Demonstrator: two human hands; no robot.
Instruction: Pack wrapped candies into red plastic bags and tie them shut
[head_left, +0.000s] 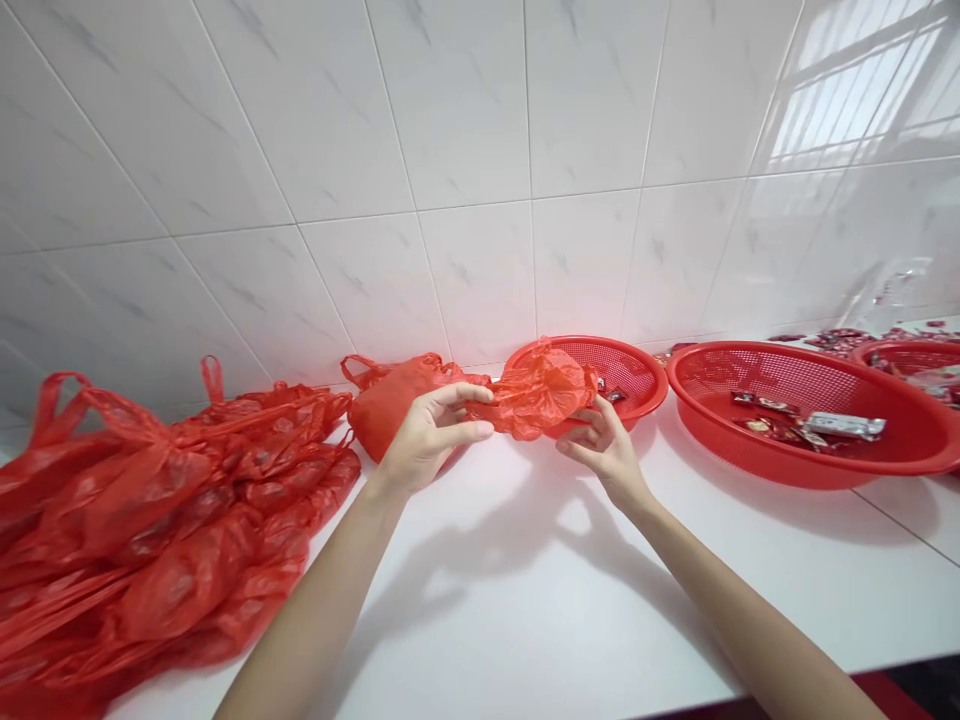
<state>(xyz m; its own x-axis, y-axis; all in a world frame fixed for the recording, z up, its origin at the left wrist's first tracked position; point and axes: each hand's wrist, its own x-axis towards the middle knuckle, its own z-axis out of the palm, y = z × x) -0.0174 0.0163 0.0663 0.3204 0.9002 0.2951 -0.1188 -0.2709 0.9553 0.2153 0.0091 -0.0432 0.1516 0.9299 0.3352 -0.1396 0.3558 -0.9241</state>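
A thin, crumpled red plastic bag is held up between my two hands, above the white table. My left hand pinches the bag's left end between thumb and fingers. At the other end, my right hand has its fingers closed on the bag's edge. Just behind the bag stands a red perforated basket with a few small wrapped pieces in it, partly hidden by the bag. Beyond my left hand sits a fuller red bag against the wall.
Many filled red bags are piled along the left. A larger red basket at right holds several wrapped snacks. Another red basket is at the far right, near scattered small packets. A tiled wall closes off the back.
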